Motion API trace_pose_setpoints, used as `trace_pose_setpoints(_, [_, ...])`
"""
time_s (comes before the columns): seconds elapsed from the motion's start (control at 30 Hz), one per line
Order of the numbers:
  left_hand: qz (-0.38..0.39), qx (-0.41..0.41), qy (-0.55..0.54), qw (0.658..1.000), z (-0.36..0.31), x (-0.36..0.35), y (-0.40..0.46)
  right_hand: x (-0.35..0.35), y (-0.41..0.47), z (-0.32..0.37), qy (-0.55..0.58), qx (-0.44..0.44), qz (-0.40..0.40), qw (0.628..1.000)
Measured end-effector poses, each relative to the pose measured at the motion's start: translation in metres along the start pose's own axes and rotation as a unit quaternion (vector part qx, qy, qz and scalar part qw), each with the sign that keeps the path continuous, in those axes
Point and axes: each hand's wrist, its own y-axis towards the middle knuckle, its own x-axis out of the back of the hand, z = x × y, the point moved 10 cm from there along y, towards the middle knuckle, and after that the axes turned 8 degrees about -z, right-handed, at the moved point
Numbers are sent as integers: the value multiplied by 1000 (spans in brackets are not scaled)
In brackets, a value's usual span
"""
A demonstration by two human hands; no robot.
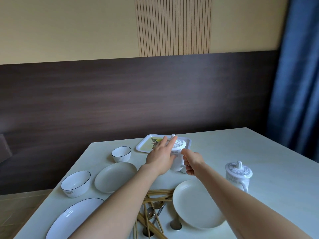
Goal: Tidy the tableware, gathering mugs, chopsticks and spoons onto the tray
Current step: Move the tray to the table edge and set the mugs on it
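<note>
While hands [174, 161] hold it, mug [177, 157] nears tray [143, 146].

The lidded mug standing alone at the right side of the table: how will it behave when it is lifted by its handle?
The lidded mug looks glazed ceramic, so probably stiff, fairly heavy for its size, and breakable if knocked. Its lid seems only to rest on top, so tilting may let it slide off. The glossy surface could be slippery; its handle likely gives the fingers a surer hold.
</note>
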Motion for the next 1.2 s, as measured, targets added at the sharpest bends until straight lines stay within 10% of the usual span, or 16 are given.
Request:
trace_pose_setpoints(0.4, [65, 189, -125, 972, -44, -41, 20, 107, 17, 33, 26, 21, -99, 995])
trace_pose_setpoints(0.7, [267, 283, -289, 875, -135, -161, -27, 179, 44, 27, 39, 14, -152, 988])
trace_pose_setpoints(1.2, [252, 414, -476, 734, -182, -247, -37, 254, 99, -29, 30, -41, -202, 978])
